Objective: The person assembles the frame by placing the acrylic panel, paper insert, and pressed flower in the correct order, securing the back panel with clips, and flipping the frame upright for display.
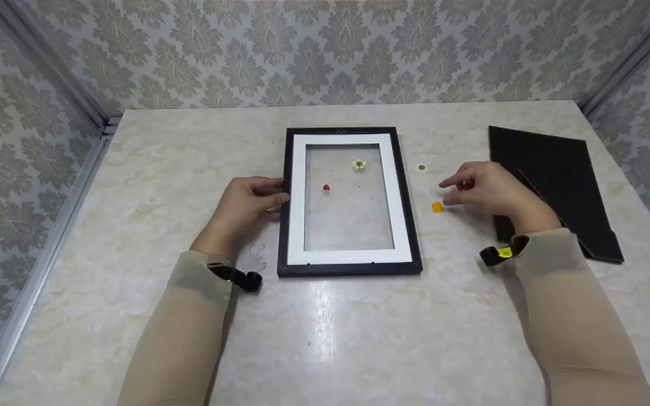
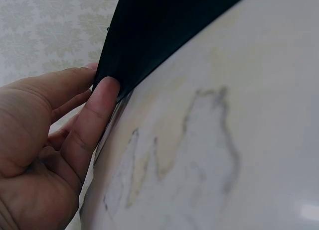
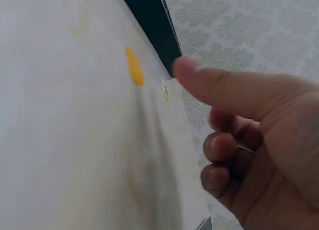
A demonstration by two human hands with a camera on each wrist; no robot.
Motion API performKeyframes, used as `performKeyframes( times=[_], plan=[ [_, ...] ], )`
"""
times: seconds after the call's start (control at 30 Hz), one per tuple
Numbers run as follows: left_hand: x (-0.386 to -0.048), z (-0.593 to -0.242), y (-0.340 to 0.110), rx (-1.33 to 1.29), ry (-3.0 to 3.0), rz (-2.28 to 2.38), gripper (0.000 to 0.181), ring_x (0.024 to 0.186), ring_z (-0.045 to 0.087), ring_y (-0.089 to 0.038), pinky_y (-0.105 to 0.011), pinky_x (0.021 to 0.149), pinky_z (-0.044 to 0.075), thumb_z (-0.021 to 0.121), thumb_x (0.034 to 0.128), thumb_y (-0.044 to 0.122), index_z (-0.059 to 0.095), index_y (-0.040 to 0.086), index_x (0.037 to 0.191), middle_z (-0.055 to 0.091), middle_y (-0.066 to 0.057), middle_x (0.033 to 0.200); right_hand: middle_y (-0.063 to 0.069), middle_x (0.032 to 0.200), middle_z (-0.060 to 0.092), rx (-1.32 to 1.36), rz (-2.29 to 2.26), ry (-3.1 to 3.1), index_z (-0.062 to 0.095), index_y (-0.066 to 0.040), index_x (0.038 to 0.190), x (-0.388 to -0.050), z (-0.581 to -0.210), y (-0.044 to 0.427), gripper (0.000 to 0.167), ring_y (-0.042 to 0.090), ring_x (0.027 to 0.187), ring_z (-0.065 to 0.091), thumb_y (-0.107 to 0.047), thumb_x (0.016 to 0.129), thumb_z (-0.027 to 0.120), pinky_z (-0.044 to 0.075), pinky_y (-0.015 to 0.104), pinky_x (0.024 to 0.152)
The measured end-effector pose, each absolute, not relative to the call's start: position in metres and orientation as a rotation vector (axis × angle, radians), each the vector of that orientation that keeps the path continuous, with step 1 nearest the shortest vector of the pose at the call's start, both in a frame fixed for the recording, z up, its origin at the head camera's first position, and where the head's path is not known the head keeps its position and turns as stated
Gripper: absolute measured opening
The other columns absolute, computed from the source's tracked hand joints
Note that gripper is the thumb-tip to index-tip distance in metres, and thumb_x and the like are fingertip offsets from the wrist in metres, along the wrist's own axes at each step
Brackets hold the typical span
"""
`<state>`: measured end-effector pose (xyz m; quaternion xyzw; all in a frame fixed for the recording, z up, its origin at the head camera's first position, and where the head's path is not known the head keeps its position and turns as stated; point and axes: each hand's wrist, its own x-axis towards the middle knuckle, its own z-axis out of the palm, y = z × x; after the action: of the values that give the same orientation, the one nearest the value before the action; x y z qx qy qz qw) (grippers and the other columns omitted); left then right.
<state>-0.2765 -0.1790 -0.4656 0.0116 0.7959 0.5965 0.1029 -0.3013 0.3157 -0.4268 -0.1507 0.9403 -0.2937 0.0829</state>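
A black picture frame (image 1: pixel 350 270) with a white inner border lies in the middle of the table. Inside it are a small red flower (image 1: pixel 326 188) and a pale flower (image 1: pixel 359 164). My left hand (image 1: pixel 249 206) holds the frame's left edge, the thumb lapping onto it; the left wrist view shows thumb and fingers at the dark side (image 2: pixel 149 36). My right hand (image 1: pixel 486 189) hovers right of the frame, thumb and forefinger apart, the other fingers curled with nothing visible in them. Just beside its thumb lies a flat orange-yellow flower (image 1: pixel 437 207). Another pale flower (image 1: pixel 422 167) lies farther back.
Black boards (image 1: pixel 556 180) overlap on the table (image 1: pixel 201 338) at the right, partly under my right hand and wrist. A thin dark line drawing or clear piece (image 1: pixel 257 256) shows near my left wrist. Patterned walls (image 1: pixel 313 56) enclose the table's back and sides.
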Motion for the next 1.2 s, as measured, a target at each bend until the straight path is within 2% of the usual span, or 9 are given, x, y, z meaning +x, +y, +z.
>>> performKeyframes(
  times=[0.17,0.4,0.6,0.97,1.2],
  plan=[
    [-0.2762,-0.4664,-0.1787,0.017,2.327,1.791,0.048,0.092,0.08,-0.007,-0.024,0.081,0.072,0.083,0.1028,0.007,0.072,0.001,0.149,0.076,-0.026,0.144,0.005,0.101,0.077,-0.517,-0.759,2.738,0.089,-0.012,0.125,-0.3031,-0.4314,0.314,0.036,0.015,0.089,0.059,-0.022,0.091,0.096,0.048,0.02,0.074],
    [-0.2782,-0.4698,-0.1785,0.019,2.293,1.823,0.049,0.091,0.081,-0.009,-0.028,0.083,0.073,0.082,0.1027,0.006,0.071,0.002,0.15,0.077,-0.025,0.142,0.007,0.105,0.083,-0.501,-0.765,2.71,0.091,-0.012,0.117,-0.3037,-0.4359,0.3131,0.025,0.011,0.084,0.064,-0.019,0.093,0.094,0.051,0.018,0.069],
    [-0.2767,-0.4678,-0.1778,0.017,2.272,1.829,0.05,0.092,0.081,-0.009,-0.028,0.084,0.073,0.082,0.1032,0.007,0.069,0.001,0.152,0.075,-0.027,0.144,0.01,0.107,0.084,-0.507,-0.78,2.697,0.092,-0.014,0.114,-0.3033,-0.4359,0.3128,0.022,0.006,0.082,0.064,-0.022,0.094,0.094,0.049,0.017,0.067],
    [-0.2774,-0.4677,-0.179,0.042,2.316,1.798,0.049,0.092,0.079,-0.006,-0.024,0.083,0.072,0.081,0.1031,0.005,0.07,-0.001,0.15,0.076,-0.028,0.143,0.006,0.111,0.088,-0.437,-0.771,2.732,0.093,-0.019,0.106,-0.3013,-0.4354,0.3106,0.014,0.005,0.091,0.071,-0.026,0.094,0.094,0.052,0.016,0.072],
    [-0.2776,-0.4684,-0.1762,0.022,2.306,1.814,0.049,0.092,0.08,-0.007,-0.025,0.083,0.072,0.082,0.1026,0.005,0.071,0.001,0.15,0.076,-0.026,0.143,0.004,0.105,0.088,-0.449,-0.818,2.769,0.094,-0.02,0.106,-0.2991,-0.432,0.3106,0.015,0.004,0.082,0.069,-0.028,0.093,0.095,0.051,0.017,0.066]
  ],
)
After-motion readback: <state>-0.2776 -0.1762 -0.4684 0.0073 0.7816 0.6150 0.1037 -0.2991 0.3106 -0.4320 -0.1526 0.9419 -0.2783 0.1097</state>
